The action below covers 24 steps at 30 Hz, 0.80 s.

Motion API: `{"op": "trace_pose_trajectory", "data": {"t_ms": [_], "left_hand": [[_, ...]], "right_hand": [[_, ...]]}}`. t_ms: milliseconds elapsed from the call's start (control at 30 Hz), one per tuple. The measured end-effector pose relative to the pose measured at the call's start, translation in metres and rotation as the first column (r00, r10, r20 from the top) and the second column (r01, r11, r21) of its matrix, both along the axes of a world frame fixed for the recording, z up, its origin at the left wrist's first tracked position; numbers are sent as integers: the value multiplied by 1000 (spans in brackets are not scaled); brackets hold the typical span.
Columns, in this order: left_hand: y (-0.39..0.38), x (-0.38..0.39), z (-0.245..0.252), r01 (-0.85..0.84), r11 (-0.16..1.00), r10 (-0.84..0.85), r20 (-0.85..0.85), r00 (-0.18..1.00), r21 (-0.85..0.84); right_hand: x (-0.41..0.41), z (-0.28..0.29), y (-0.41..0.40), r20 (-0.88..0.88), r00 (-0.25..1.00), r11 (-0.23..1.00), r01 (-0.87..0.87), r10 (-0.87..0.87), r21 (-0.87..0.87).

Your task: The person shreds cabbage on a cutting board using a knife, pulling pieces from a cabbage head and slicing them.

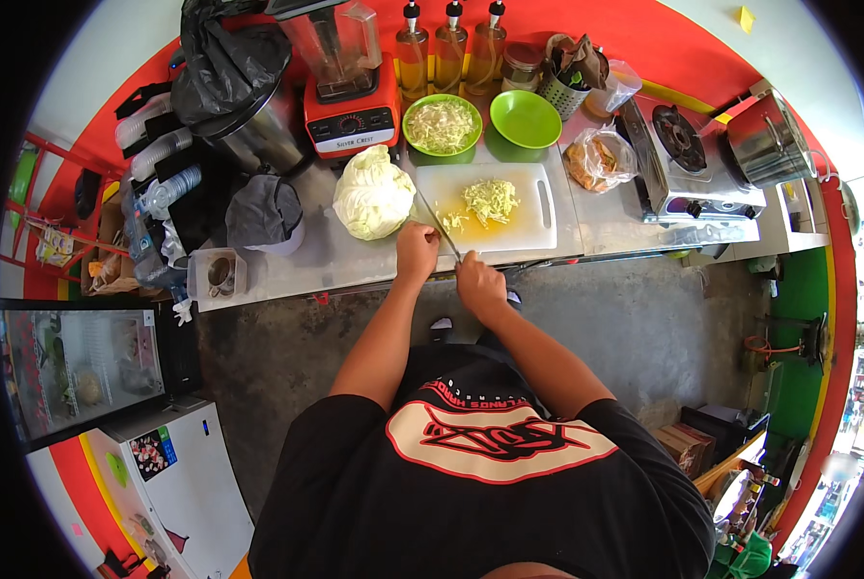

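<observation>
My right hand [480,281] grips the handle of a kitchen knife [438,221], whose blade points up and left over the left part of a white cutting board [540,235]. Beside the blade, at the board's lower left corner, my left hand [418,250] has its fingers curled; whether it holds anything cannot be seen. A pile of shredded cabbage [491,201] lies on the board, with smaller shreds near the blade. Left of the board sits a pale head of cabbage [374,194]. Behind are a green bowl of shredded cabbage [441,127] and another green bowl [525,121], which looks empty.
A red blender [351,119] and oil bottles [449,61] stand at the back. To the right are a plastic bag of food [600,159], a gas stove [693,170] and a steel pot [774,145]. A lined bin [264,213] and clear container [217,279] stand left.
</observation>
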<state>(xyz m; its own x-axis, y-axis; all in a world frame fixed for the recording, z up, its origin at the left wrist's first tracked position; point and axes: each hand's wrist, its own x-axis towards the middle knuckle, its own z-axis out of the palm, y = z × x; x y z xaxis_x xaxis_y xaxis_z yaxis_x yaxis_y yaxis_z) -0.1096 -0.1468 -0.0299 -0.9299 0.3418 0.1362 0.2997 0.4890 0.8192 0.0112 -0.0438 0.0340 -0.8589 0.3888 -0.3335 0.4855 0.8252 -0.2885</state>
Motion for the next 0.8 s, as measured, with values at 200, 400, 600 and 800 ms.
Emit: {"op": "trace_pose_trajectory", "data": {"t_ms": [200, 400, 600, 800], "left_hand": [[-1, 4, -1, -12, 998, 10, -32, 999, -64], [1, 5, -3, -69, 998, 69, 65, 996, 0], [-1, 6, -2, -62, 997, 59, 54, 997, 52], [-2, 12, 1, -37, 995, 39, -19, 999, 88]], "right_hand": [[-7, 14, 8, 10, 999, 999, -41, 41, -13], [9, 11, -4, 28, 999, 995, 36, -34, -94], [-9, 4, 10, 2, 1000, 994, -12, 12, -107], [-15, 7, 10, -5, 999, 993, -43, 43, -108]]}}
